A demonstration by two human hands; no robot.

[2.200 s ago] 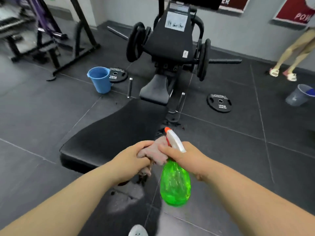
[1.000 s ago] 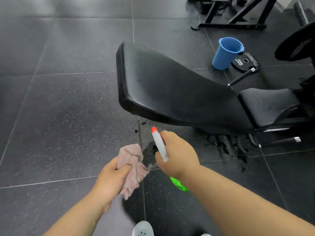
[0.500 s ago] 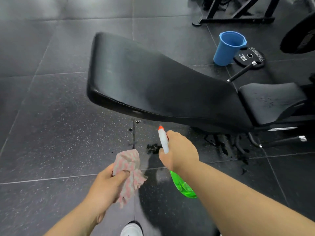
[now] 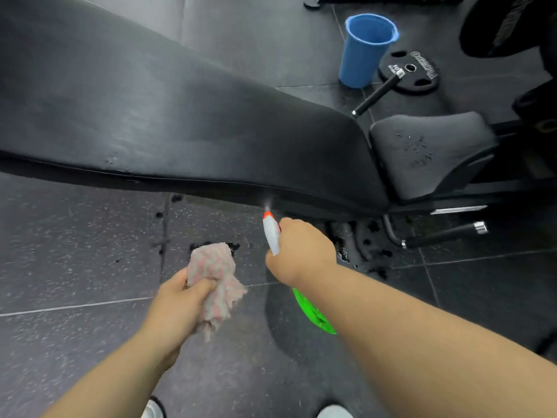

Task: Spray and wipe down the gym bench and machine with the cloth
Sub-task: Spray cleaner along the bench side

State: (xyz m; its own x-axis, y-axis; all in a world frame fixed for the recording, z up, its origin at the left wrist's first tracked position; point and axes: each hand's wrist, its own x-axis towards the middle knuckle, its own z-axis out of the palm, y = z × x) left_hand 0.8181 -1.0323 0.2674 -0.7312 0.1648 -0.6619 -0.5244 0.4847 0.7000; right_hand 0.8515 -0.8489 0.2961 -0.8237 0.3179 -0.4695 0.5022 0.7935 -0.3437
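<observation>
Gripping a green spray bottle (image 4: pixel 313 312), the right hand (image 4: pixel 301 251) points its orange nozzle at the near edge of the black bench pad (image 4: pixel 180 116), where a faint mist shows at the tip. Beside it, nearer the viewer than the bench, the left hand (image 4: pixel 177 300) clutches a bunched pink cloth (image 4: pixel 215 273). Beyond the bench stands 1 blue bucket (image 4: pixel 366 49), touching a weight plate (image 4: pixel 416 70). Droplets speckle the seat pad (image 4: pixel 428 149).
</observation>
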